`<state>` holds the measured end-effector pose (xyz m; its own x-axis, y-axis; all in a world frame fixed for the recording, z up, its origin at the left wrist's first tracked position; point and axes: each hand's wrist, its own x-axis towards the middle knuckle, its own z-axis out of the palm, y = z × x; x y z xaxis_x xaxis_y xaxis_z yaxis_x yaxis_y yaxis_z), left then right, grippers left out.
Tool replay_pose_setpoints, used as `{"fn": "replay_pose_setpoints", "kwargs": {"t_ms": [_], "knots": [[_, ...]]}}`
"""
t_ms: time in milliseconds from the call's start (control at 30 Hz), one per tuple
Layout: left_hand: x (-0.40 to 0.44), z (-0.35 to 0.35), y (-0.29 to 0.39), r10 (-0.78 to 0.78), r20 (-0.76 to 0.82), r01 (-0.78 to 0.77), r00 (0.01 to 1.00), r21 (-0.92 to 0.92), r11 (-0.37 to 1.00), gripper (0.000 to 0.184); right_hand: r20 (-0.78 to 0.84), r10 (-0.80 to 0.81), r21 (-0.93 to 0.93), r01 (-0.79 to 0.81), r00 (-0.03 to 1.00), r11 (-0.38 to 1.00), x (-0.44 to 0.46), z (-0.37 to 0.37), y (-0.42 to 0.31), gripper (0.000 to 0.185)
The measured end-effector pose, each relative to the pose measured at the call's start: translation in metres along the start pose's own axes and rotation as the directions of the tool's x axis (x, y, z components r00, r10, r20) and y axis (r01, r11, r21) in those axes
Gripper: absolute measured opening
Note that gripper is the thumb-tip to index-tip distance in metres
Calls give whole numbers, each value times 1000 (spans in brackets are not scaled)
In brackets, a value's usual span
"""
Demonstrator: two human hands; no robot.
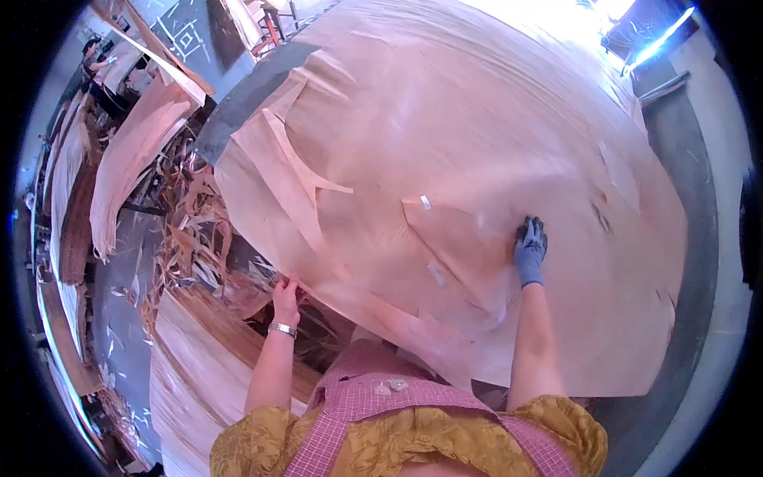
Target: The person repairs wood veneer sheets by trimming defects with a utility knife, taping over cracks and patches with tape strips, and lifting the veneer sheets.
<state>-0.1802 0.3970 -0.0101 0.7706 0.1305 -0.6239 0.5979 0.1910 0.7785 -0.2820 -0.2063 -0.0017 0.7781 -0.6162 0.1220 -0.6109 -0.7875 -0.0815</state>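
Our right arm (534,342) reaches forward nearly straight, its gloved right hand (531,245) laid flat, palm down, fingers (534,226) pointing ahead. Our left arm (269,366) stretches forward and outward, wrist (286,319) in line with it; the bare left hand (286,300) appears drawn into a pinch, though its fingertips (292,282) show too small to be sure.

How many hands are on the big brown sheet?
2. The gloved right hand rests on top of the big brown sheet, and the bare left hand pinches its edge. A worker far behind is too small for me to count hands.
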Motion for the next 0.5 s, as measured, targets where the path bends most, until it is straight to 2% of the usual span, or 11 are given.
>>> {"fn": "replay_pose_setpoints", "kwargs": {"t_ms": [100,233,267,333,467,500], "knots": [[15,-30,-9,-15,-25,14,1000,-41,999,14,37,-42,-30,43,998,999,-12,-10,-22,50],[22,-64,1,14,-100,-12,995,20,1000,18,12,-116,1,116,993,993,-46,-6,-55,51],[26,-72,0,19,-91,-15,996,47,999,18,10,-144,-1,144,990,990,-52,-6,-60,51],[22,-79,10,27,-77,-19,997,100,995,19,50,-101,15,100,994,995,-61,-7,-59,51],[15,-76,0,9,44,-11,999,41,999,12,23,-70,-1,70,997,998,-62,-16,-26,51],[0,-62,12,4,61,-9,998,77,997,9,21,-64,-9,65,998,998,-61,-18,-19,50]]}}
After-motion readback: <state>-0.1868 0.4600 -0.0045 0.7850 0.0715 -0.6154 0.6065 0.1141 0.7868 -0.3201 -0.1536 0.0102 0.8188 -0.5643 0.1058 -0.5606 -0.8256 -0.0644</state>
